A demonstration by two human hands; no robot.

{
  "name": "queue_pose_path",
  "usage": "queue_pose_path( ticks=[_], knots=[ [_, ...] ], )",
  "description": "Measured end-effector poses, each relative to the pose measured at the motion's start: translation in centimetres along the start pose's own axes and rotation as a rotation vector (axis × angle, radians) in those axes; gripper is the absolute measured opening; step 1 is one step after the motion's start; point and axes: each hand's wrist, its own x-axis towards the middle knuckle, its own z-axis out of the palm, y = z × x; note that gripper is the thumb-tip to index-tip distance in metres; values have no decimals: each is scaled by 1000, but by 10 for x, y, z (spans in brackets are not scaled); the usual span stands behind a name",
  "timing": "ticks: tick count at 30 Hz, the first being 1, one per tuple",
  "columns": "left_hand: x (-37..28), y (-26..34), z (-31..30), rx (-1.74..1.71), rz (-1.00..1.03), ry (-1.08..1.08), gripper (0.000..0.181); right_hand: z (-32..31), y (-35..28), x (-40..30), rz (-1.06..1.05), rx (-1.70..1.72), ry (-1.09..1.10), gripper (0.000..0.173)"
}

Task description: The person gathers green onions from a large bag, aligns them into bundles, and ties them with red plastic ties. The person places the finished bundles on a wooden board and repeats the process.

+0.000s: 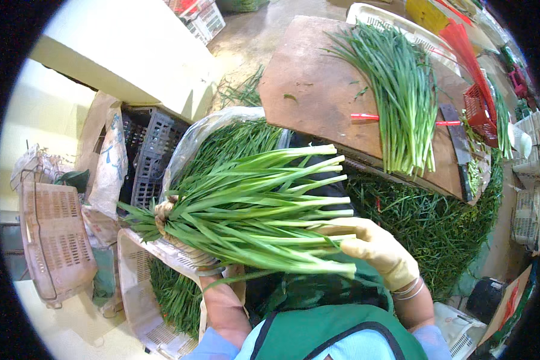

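A loose bunch of long, flat-leaved greens (pixel 252 198), like garlic chives, lies across the view with its pale stem ends fanned to the right. My left hand (pixel 186 249), in a soiled striped work glove, grips it near the leafy end; the bunch partly covers that hand. At the stem side my right hand (pixel 378 247), in a cream rubber glove, pinches a stalk and a leaf between thumb and fingers. A second bunch of greens (pixel 405 108) rests on the brown board (pixel 315 85), over a red strip (pixel 364 117).
A cleaver-like knife (pixel 456 139) and a red basket (pixel 479 114) holding red ties are on the board's right side. Behind my held bunch stands a plastic-lined container (pixel 198 135) of greens. Below left is a white crate (pixel 135 274). Leaf scraps (pixel 423 225) heap under the board.
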Motion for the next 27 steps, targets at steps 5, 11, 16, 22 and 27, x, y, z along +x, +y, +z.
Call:
queue_pose_path(
  ticks=[5,11,16,22,27],
  knots=[
    [1,-29,-53,-196,-117,51,29,-1,7,7,36,-137,-37,66],
    [0,-28,-39,-580,-50,-287,37,25,15,7,-257,-346,425,36],
    [-1,-35,-52,-512,-91,-215,36,23,29,14,-639,-1162,592,29],
    [-10,20,19,-451,-264,117,13,22,39,9,-685,-1429,714,28],
    [-6,-3,-17,-545,-278,77,11,-3,26,-10,-471,-1487,852,24]
  ],
)
